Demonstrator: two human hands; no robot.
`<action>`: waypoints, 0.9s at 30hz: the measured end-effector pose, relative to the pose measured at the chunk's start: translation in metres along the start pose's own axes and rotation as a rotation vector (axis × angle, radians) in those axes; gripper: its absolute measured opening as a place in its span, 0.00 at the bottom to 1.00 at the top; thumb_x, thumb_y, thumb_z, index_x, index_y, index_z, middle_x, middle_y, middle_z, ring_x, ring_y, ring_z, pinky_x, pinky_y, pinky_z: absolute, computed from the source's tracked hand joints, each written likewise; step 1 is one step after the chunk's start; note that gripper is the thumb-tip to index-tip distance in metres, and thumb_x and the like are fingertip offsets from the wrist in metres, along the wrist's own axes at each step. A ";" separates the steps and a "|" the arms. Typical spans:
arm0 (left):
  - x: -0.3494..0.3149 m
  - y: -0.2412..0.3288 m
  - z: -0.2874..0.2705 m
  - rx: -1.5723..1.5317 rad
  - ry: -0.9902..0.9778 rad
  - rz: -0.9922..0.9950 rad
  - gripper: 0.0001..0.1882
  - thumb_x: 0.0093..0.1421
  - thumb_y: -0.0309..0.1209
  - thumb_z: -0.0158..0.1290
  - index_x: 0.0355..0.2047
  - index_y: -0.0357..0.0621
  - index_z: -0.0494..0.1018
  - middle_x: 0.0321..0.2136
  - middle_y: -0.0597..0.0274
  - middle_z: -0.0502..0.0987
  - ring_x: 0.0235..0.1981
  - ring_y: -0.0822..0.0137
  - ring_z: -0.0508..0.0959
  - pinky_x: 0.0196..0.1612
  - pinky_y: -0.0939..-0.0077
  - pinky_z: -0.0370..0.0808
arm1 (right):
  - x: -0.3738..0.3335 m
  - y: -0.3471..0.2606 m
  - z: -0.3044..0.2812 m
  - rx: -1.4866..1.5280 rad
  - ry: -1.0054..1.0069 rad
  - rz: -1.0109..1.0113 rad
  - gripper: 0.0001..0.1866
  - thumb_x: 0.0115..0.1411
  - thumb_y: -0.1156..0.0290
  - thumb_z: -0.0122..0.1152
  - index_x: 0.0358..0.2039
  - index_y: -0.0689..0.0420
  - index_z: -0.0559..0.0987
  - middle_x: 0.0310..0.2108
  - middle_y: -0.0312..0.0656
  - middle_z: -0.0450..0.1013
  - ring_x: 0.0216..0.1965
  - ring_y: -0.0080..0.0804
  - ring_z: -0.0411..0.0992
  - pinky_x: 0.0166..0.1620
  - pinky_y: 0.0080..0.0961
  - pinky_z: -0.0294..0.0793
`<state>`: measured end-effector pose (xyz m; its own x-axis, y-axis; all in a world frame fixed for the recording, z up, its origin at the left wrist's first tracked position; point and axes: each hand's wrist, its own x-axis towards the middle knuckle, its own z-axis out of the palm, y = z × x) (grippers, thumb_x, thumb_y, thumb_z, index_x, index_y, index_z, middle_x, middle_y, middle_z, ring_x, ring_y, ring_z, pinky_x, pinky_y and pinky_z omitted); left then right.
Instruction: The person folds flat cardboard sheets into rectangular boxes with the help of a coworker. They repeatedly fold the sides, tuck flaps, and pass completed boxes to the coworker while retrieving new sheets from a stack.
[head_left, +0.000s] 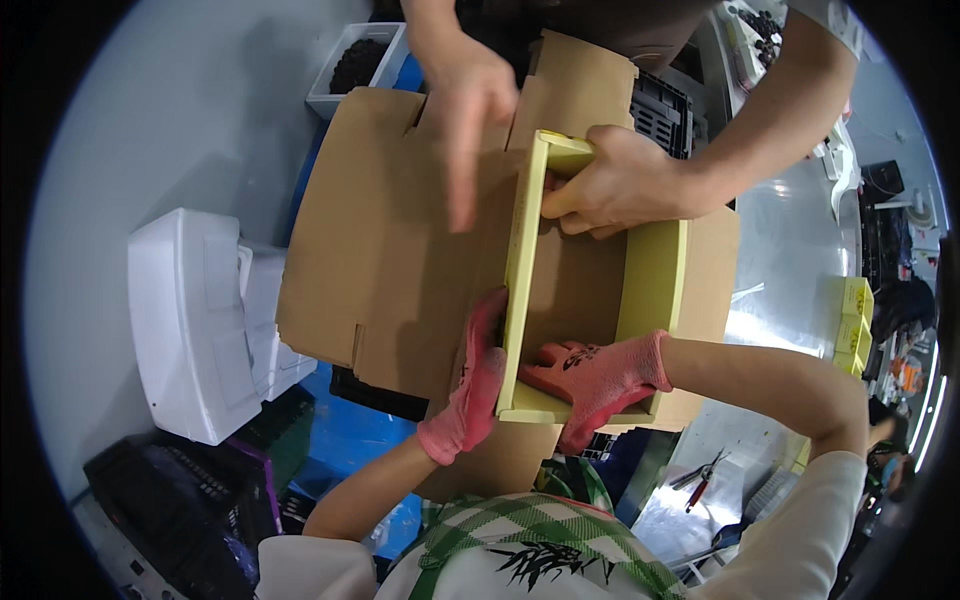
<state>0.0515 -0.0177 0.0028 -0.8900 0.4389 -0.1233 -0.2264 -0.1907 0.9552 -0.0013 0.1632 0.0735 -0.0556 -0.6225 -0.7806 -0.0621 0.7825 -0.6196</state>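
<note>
A shallow open cardboard box [652,275], yellow-walled with a brown bottom, lies over flat brown cardboard. My left hand [472,385], in a pink glove, presses against the outside of its left wall, fingers stretched along it. My right hand [600,380], gloved the same way, straddles the box's near end, with fingers inside toward the near left corner and part of the hand outside the edge. Across from me, another person's bare hand [630,185] grips the far end of the box. That person's other hand [470,110], blurred by motion, hovers above the cardboard with a finger extended.
Large flat cardboard sheets [380,240] spread under and left of the box. A white plastic container [195,320] stands at the left. Behind is a white bin [355,70] with dark contents. Pliers [703,487] lie on the metal table [790,290] at right, near yellow boxes [853,325].
</note>
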 end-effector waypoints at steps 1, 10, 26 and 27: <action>0.002 0.000 -0.002 0.036 -0.021 0.021 0.33 0.68 0.44 0.32 0.66 0.35 0.42 0.64 0.48 0.48 0.65 0.54 0.51 0.66 0.63 0.45 | 0.004 0.005 0.001 0.029 -0.013 -0.006 0.52 0.41 0.53 0.67 0.64 0.57 0.55 0.58 0.57 0.55 0.60 0.54 0.56 0.61 0.41 0.58; 0.010 -0.009 0.001 0.082 -0.097 0.087 0.34 0.67 0.39 0.34 0.66 0.32 0.39 0.65 0.43 0.42 0.67 0.48 0.45 0.68 0.60 0.41 | 0.005 0.007 -0.006 0.244 -0.051 -0.074 0.51 0.32 0.68 0.66 0.62 0.59 0.59 0.60 0.54 0.55 0.62 0.47 0.54 0.63 0.32 0.56; 0.026 -0.016 -0.025 0.646 0.240 0.126 0.29 0.68 0.37 0.32 0.66 0.40 0.48 0.66 0.54 0.51 0.67 0.56 0.51 0.68 0.65 0.46 | -0.018 -0.008 0.035 -0.382 0.628 -0.076 0.16 0.44 0.67 0.55 0.35 0.57 0.76 0.33 0.46 0.73 0.40 0.43 0.73 0.44 0.36 0.72; 0.030 -0.011 -0.020 0.657 0.188 0.142 0.28 0.68 0.37 0.32 0.66 0.40 0.48 0.66 0.54 0.51 0.67 0.56 0.51 0.68 0.65 0.46 | -0.019 -0.005 0.037 -0.403 0.642 -0.092 0.16 0.45 0.67 0.55 0.36 0.57 0.76 0.34 0.46 0.73 0.40 0.43 0.73 0.44 0.36 0.72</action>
<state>0.0195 -0.0201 -0.0170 -0.9601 0.2783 0.0271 0.1308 0.3614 0.9232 0.0365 0.1710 0.0883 -0.5933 -0.6671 -0.4506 -0.4463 0.7384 -0.5055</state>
